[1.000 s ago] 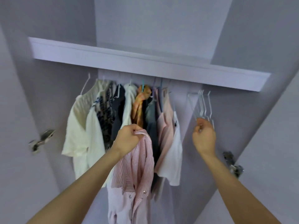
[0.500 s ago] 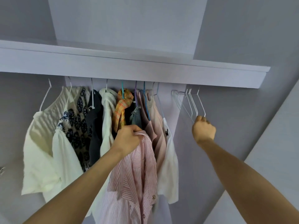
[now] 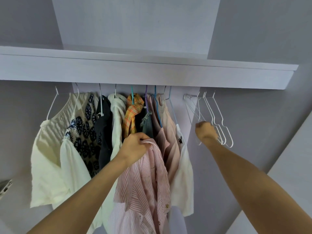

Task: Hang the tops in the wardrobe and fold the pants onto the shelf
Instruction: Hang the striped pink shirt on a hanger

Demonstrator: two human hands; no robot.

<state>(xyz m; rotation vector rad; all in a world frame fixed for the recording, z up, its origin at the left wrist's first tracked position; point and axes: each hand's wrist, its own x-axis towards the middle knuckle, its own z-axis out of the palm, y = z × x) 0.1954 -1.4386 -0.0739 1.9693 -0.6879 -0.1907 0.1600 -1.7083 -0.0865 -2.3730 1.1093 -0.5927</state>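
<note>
Overhead, left hand (image 3: 135,146) grips the striped shirt (image 3: 145,183); right hand (image 3: 206,130), arm outstretched, clutches a white hanger (image 3: 199,114).

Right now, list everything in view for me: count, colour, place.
striped shirt: one, pink and white, hanging from the left hand, in front of the rail clothes
hung tops: about nine, cream, navy-patterned, dark, white, orange plaid, denim, pale pink, white with a small black figure; on hangers under the shelf, left to centre
bare hangers: about four, white wire, right end of the rail
shelf: one, pale lilac-grey, across the top
hinge: one, metal, far left edge
left hand: grip curled on the striped shirt's collar
right hand: grip curled at the bare hangers' lower bars
</note>
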